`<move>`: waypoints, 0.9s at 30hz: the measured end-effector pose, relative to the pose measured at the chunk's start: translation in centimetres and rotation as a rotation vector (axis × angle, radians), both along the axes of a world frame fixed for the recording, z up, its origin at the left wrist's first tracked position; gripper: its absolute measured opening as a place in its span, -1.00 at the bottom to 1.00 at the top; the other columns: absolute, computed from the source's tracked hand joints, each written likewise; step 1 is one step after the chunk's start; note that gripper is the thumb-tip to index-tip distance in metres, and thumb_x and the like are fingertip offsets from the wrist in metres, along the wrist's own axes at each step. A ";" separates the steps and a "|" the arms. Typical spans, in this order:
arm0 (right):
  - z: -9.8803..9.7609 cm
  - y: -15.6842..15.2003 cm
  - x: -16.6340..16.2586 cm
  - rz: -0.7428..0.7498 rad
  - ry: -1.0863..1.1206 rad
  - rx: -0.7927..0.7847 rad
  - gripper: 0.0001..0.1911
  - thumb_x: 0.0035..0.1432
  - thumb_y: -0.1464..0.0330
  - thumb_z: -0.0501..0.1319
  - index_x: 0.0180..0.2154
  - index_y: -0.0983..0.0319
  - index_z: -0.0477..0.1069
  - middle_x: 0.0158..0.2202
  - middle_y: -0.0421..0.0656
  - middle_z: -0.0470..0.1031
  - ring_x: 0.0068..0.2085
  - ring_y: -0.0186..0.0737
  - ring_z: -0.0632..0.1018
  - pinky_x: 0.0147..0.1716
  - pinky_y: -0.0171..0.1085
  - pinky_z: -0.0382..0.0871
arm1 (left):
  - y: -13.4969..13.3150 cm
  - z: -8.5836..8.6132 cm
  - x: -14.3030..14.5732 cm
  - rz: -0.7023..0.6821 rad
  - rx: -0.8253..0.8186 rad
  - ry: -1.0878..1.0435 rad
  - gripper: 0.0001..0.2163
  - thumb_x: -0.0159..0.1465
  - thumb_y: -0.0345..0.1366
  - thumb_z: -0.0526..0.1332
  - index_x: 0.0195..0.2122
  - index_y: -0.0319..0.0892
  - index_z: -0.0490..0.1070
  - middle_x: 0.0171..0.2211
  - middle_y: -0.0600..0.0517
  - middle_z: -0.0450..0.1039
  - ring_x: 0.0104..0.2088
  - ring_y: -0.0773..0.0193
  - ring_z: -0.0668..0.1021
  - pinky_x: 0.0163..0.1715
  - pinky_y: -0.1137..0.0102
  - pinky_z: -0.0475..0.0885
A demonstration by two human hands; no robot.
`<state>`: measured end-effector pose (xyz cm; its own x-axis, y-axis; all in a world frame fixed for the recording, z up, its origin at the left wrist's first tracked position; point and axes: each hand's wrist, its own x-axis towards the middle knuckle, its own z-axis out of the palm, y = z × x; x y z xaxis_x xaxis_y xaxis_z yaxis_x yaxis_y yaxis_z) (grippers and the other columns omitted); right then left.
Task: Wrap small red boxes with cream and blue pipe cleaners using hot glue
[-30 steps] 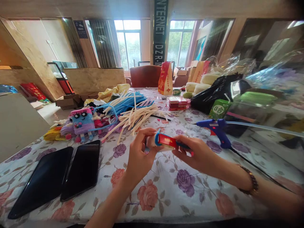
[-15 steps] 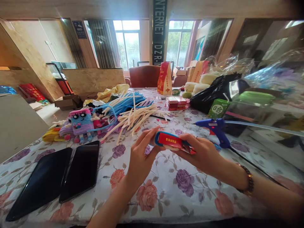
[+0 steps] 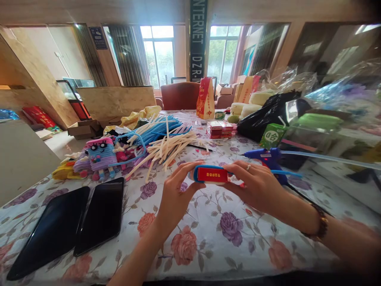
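Both my hands hold a small red box (image 3: 212,174) above the flowered tablecloth (image 3: 208,238). A blue fuzzy pipe cleaner (image 3: 205,168) is wrapped round the box's left end and runs along its top edge, its free end sticking out to the right past my right hand. My left hand (image 3: 175,190) pinches the box's left end with thumb and fingers. My right hand (image 3: 256,184), with a ring on one finger, grips the right end.
Two dark tablets (image 3: 74,222) lie at the left. Behind them sit fuzzy plush figures (image 3: 99,155) and a heap of cream and blue pipe cleaners (image 3: 163,139). A blue glue gun (image 3: 269,157) stands right of my hands, its cord trailing right. Bags and boxes crowd the far right.
The red box has turned level and its face now points at me. The blue pipe cleaner has been laid further along the box's top edge. My hands rose slightly.
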<state>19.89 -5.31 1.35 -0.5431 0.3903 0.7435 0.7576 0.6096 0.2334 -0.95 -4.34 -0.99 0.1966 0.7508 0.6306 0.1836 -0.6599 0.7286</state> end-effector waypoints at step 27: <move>-0.3 -0.9 -1.1 0.058 0.023 -0.010 -0.73 0.26 0.19 0.03 -0.27 0.27 0.30 -0.44 -0.11 0.51 -0.44 -0.25 0.53 -0.51 -0.30 0.32 | -0.7 -1.3 0.9 0.192 0.208 0.264 -0.29 0.14 -0.01 0.19 0.25 0.09 -0.16 0.02 -0.11 0.30 0.06 0.02 0.38 0.03 0.06 0.29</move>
<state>18.74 -6.21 1.09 -0.5475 0.3661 0.7524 0.7260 0.6550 0.2096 -0.09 -5.07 -2.31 0.2405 0.6508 0.7201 0.4815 -0.7242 0.4937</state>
